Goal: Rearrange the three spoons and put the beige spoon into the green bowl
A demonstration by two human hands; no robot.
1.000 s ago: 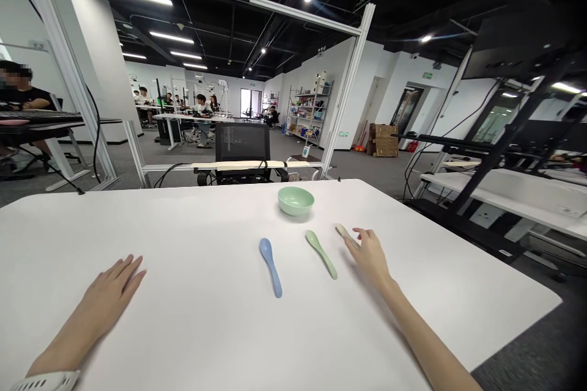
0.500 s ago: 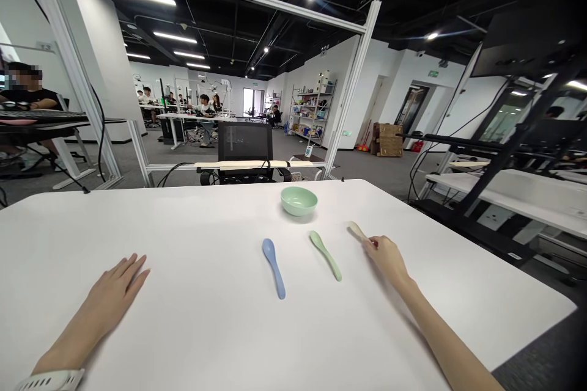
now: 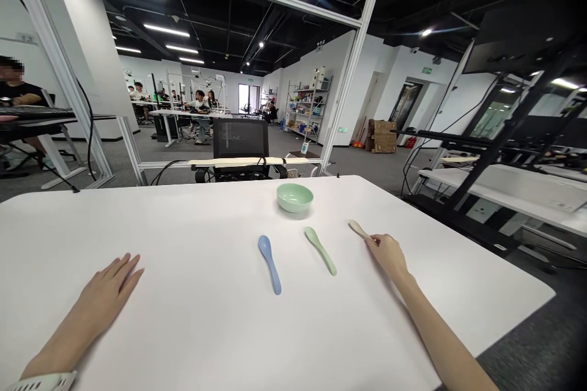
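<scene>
My right hand [image 3: 386,255] pinches the handle end of a cream plastic spoon [image 3: 358,230], whose bowl points away to the upper left. My left hand [image 3: 107,290] lies flat on the white table [image 3: 183,220], fingers spread and holding nothing, with a white wristband at the wrist. Between my hands lie a blue plastic spoon [image 3: 269,264] and a pale green plastic spoon [image 3: 320,250]. Beyond them stands a pale green bowl [image 3: 295,197], near the table's far edge. The bowl's inside is barely visible.
A black mesh office chair [image 3: 240,139] stands behind the table's far edge, inside an aluminium frame [image 3: 348,79]. A seated person [image 3: 13,88] is at the far left. A black rig [image 3: 504,116] stands to the right, and other people work at distant desks.
My right hand has closed from spread fingers above the cream spoon to a pinch on its handle, and the spoon has turned. The left hand, other spoons and bowl stay put.
</scene>
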